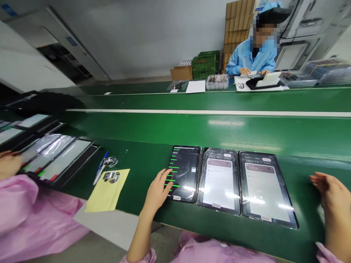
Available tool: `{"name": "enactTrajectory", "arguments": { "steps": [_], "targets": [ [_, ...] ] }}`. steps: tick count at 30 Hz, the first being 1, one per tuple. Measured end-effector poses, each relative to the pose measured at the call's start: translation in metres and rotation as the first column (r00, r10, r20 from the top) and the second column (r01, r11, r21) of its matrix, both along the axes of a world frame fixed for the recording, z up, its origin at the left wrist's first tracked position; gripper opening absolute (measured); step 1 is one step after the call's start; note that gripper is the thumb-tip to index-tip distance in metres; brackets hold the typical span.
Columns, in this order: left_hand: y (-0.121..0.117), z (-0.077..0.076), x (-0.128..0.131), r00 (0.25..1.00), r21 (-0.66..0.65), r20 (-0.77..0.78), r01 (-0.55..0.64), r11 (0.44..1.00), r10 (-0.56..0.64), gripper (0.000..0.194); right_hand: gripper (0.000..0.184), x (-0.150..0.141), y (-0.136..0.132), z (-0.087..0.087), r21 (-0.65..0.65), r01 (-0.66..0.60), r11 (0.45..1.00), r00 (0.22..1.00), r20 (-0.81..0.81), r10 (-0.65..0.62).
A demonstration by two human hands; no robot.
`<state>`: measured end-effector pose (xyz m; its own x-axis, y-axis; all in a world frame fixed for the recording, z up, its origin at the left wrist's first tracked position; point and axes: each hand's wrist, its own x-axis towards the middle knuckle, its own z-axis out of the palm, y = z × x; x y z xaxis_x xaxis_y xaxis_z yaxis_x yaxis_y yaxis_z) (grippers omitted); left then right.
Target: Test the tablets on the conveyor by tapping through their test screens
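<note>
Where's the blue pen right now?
In the head view, the blue pen lies on the green bench, beside the yellow sheet and left of the person's left hand.

Cut off by the right edge: part of the right hand (pixel 329 193). Too small to read: the green lines (pixel 172 171) on the black tablet (pixel 188 171). Partly past the left edge: another hand (pixel 8 164)

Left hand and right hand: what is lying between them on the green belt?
In the head view, three tablets lie in a row: a dark-screened tablet by the left hand, then two light-screened tablets, before the right hand.
</note>
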<state>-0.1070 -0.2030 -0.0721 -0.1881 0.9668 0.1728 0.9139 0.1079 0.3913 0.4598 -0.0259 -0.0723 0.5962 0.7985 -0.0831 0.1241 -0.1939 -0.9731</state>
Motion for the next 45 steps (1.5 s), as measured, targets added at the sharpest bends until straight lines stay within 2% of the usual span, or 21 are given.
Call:
{"name": "enactTrajectory", "arguments": {
  "steps": [5, 9, 13, 15, 17, 19, 21, 23, 25, 27, 29, 33, 37, 39, 42, 43, 45],
  "targets": [
    [0.001, -0.001, -0.001, 0.999, 0.046, 0.023, 0.041, 0.998, -0.042, 0.060, 0.030, 0.005, -0.001, -0.003, 0.002, -0.013, 1.000, 1.000, 0.026, 0.013],
    [0.005, 0.003, -0.001, 1.000, 0.013, -0.016, 0.002, 1.000, -0.002, 0.058, 0.033, 0.005, -0.002, -0.003, 0.011, -0.049, 0.999, 0.998, 0.028, 0.049],
    [0.007, 0.006, -0.002, 0.999, 0.127, -0.022, -0.038, 0.991, 0.041, 0.062, 0.035, 0.005, -0.001, -0.002, 0.022, -0.032, 0.999, 0.999, 0.029, 0.032],
    [0.005, 0.007, -0.004, 0.998, 0.196, -0.029, -0.054, 0.979, 0.061, 0.062, 0.040, 0.001, -0.004, 0.001, 0.039, -0.027, 0.999, 0.994, 0.111, 0.022],
    [0.002, 0.007, -0.005, 0.997, 0.245, -0.050, -0.043, 0.969, 0.057, 0.058, 0.044, -0.011, -0.016, 0.008, 0.047, -0.102, 0.994, 0.953, 0.289, 0.085],
    [-0.001, 0.005, -0.008, 0.997, 0.282, -0.070, -0.010, 0.959, 0.031, 0.055, 0.046, -0.033, -0.036, 0.016, 0.038, -0.276, 0.960, 0.839, 0.497, 0.221],
    [-0.003, 0.004, -0.011, 0.994, 0.310, -0.106, 0.033, 0.950, 0.000, 0.052, 0.043, -0.064, -0.059, 0.023, 0.003, -0.520, 0.854, 0.650, 0.651, 0.392],
    [-0.002, 0.005, -0.013, 0.985, 0.317, -0.169, 0.085, 0.945, -0.032, 0.050, 0.039, -0.098, -0.080, 0.027, -0.076, -0.664, 0.744, 0.439, 0.766, 0.469],
    [0.001, 0.008, -0.014, 0.965, 0.321, -0.247, 0.167, 0.932, -0.087, 0.047, 0.035, -0.128, -0.097, 0.030, -0.204, -0.674, 0.711, 0.228, 0.857, 0.462],
    [0.004, 0.014, -0.012, 0.935, 0.327, -0.308, 0.279, 0.903, -0.178, 0.041, 0.041, -0.150, -0.110, 0.031, -0.316, -0.607, 0.729, 0.050, 0.900, 0.432],
    [0.008, 0.021, -0.008, 0.900, 0.334, -0.344, 0.384, 0.861, -0.267, 0.037, 0.059, -0.165, -0.121, 0.033, -0.387, -0.539, 0.748, -0.049, 0.901, 0.430],
    [0.012, 0.030, 0.000, 0.848, 0.340, -0.369, 0.505, 0.793, -0.381, 0.033, 0.081, -0.180, -0.138, 0.038, -0.502, -0.487, 0.715, -0.095, 0.844, 0.528],
    [0.015, 0.031, 0.001, 0.828, 0.329, -0.386, 0.535, 0.778, -0.406, 0.035, 0.082, -0.190, -0.133, 0.046, -0.610, -0.456, 0.648, -0.128, 0.765, 0.631],
    [0.018, 0.030, 0.000, 0.826, 0.323, -0.383, 0.540, 0.777, -0.414, 0.036, 0.080, -0.199, -0.115, 0.053, -0.625, -0.438, 0.646, -0.111, 0.751, 0.651],
    [0.028, 0.026, 0.000, 0.825, 0.316, -0.369, 0.544, 0.778, -0.427, 0.037, 0.077, -0.217, -0.070, 0.064, -0.598, -0.426, 0.679, -0.039, 0.762, 0.647],
    [0.033, 0.025, 0.001, 0.829, 0.307, -0.364, 0.538, 0.785, -0.425, 0.038, 0.075, -0.223, -0.055, 0.067, -0.583, -0.436, 0.686, -0.022, 0.769, 0.639],
    [0.046, 0.024, 0.004, 0.844, 0.268, -0.347, 0.508, 0.819, -0.409, 0.039, 0.070, -0.232, -0.031, 0.071, -0.583, -0.469, 0.663, -0.033, 0.762, 0.646]
  ]
}}
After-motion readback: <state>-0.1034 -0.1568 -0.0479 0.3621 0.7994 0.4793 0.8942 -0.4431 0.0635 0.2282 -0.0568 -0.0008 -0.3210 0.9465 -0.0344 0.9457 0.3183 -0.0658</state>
